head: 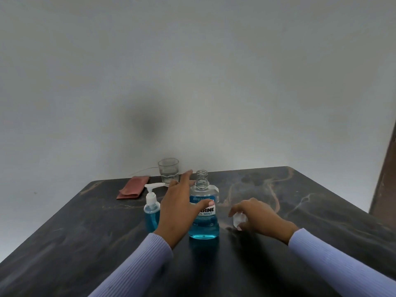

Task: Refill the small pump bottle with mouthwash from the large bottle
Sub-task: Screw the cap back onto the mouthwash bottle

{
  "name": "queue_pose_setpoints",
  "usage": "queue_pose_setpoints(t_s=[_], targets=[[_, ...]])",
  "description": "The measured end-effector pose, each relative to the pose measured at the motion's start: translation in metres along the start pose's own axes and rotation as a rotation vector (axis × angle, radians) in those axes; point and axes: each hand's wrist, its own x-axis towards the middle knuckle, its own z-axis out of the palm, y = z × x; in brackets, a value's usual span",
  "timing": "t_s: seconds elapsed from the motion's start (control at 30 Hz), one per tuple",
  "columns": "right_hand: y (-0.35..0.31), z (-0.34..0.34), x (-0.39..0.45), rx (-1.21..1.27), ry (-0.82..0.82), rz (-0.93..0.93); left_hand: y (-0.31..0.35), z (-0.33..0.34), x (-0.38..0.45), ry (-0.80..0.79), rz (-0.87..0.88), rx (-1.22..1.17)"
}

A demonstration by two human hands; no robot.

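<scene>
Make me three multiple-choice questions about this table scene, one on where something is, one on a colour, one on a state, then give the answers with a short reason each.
1. Where does the drinking glass stand?
A. At the table's far edge, behind the pump bottle
B. Beside the right hand
C. On the folded red cloth

2. What colour is the liquid in the large mouthwash bottle?
A. Green
B. Blue
C. Orange

3. What state is the large mouthwash bottle's neck in?
A. Capped
B. Fitted with a pump
C. Open, threads bare

Answers:
1. A: the glass stands near the wall, beyond the pump bottle and to the right of the folded red cloth.
2. B: blue liquid fills the lower part of the bottle.
3. C: the threaded neck is uncovered, while the right hand holds a small clear cap low over the table and the left hand touches the bottle.
</scene>
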Motion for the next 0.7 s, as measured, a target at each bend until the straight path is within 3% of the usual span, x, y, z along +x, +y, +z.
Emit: queue_pose_setpoints(t_s=[0.1,0.23,0.37,0.5,0.7], targets=[[-0.001,-0.008,0.003,0.154,0.132,0.059,-0.003,-0.001,0.003,0.056,-0.004,0.01],[-0.013,-0.033,0.002,0.769,0.417,0.134,-0.007,-0.004,0.007,0.107,0.025,0.031],[-0.035,-0.058,0.002,1.3,0.438,0.019,-0.009,-0.006,0.008,0.124,0.032,0.011],[-0.059,-0.064,0.006,1.44,0.482,-0.087,-0.009,-0.006,0.007,0.124,0.039,0.001],[-0.078,-0.061,0.013,1.382,0.488,-0.235,-0.012,-0.004,0.006,0.141,0.034,0.026]])
